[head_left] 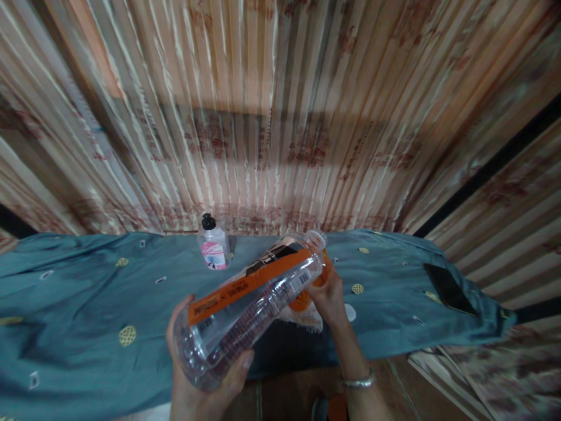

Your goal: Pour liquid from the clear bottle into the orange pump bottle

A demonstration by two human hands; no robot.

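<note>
A large clear plastic bottle [258,304] with an orange and black label is tilted across the middle, its neck up to the right. My left hand [205,380] is wrapped around its base, thumb on the near side. Close behind the bottle's neck, my right hand [328,295] closes around an orange see-through container [300,302], which the bottle partly hides. I cannot tell whether my right hand also touches the neck. Below them lies a pale cloth with a frayed edge [313,320]. A small white disc [350,312] lies just right of my right wrist.
A clear bottle with a black cap and pink label [214,248] stands at the back of the table, which has a teal cloth [87,304]. A dark phone [449,287] lies at the right. Patterned curtains [263,134] hang behind the table.
</note>
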